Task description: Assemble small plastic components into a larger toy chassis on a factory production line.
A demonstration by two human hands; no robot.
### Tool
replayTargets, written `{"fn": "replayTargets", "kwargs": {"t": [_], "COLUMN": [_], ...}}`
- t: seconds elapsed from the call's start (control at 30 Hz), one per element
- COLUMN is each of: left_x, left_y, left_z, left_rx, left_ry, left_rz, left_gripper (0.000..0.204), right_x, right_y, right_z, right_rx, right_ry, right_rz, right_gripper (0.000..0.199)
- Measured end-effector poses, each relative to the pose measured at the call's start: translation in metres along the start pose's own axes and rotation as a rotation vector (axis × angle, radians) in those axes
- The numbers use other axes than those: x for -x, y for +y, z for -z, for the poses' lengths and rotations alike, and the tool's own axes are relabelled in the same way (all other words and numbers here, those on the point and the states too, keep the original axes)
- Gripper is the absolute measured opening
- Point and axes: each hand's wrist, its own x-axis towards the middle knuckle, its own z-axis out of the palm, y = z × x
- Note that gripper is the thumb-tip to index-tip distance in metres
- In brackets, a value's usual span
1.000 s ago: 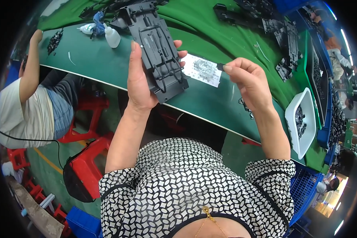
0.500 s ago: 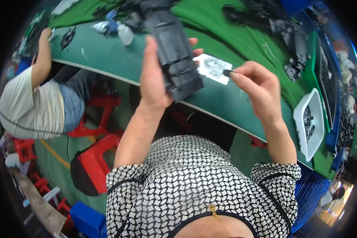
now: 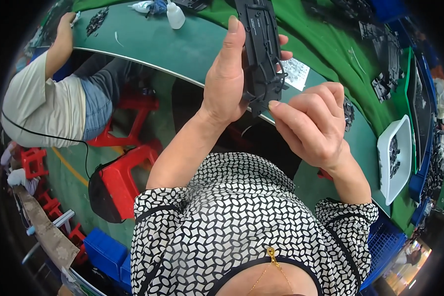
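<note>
My left hand is wrapped round a long black plastic housing, thumb along its near-left side and fingertips showing past the right edge. The housing is held up over the table edge, with ribs, clips and a thin curved cable-like strand on the face toward me. At its lower end my right hand is closed in a pinch, fingertips against or very close to the housing's corner. The small black piece in that pinch is now mostly hidden by the fingers. Behind the housing lies a white sheet with tiny parts.
A white tray of small black parts stands at the right, near a small dark pile on the green table. Green cloth covers the far side. A white bottle stands far left. Another person sits left, beside red stools.
My left hand has shifted right and turned the housing so another face shows. My right hand has moved from over the white sheet down to the housing's lower end.
</note>
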Motion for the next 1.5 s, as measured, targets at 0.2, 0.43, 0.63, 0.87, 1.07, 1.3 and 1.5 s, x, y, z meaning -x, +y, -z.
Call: {"fn": "replayTargets", "kwargs": {"t": [0.2, 0.43, 0.63, 0.87, 1.07, 1.3, 1.5], "left_x": [0.002, 0.003, 0.003, 0.006, 0.005, 0.005, 0.005], "left_y": [-0.001, 0.000, 0.001, 0.000, 0.000, -0.003, -0.002], "left_z": [-0.002, -0.005, -0.004, -0.008, -0.011, -0.013, -0.014], "left_rx": [-0.051, -0.042, -0.046, -0.201, -0.211, -0.079, -0.150], "left_ry": [-0.001, -0.041, -0.048, -0.026, -0.027, -0.079, -0.064], "left_rz": [-0.032, -0.056, -0.073, -0.093, -0.096, -0.116, -0.127], "left_gripper": [0.071, 0.067, 0.064, 0.074, 0.074, 0.060, 0.066], "right_x": [0.001, -0.001, -0.002, -0.002, 0.003, 0.006, 0.005], "right_y": [-0.004, -0.003, -0.004, -0.004, 0.002, 0.004, 0.000], "right_z": [0.003, 0.005, 0.005, 0.005, 0.000, 0.004, 0.000], "right_rx": [-0.005, -0.020, 0.003, -0.004, 0.070, 0.019, 0.090], "right_ry": [-0.090, -0.103, -0.107, -0.104, -0.008, -0.025, 0.005], "right_rz": [-0.007, -0.008, 0.031, 0.016, 0.104, 0.078, 0.118], "right_gripper": [0.035, 0.036, 0.036, 0.036, 0.031, 0.032, 0.031]}}
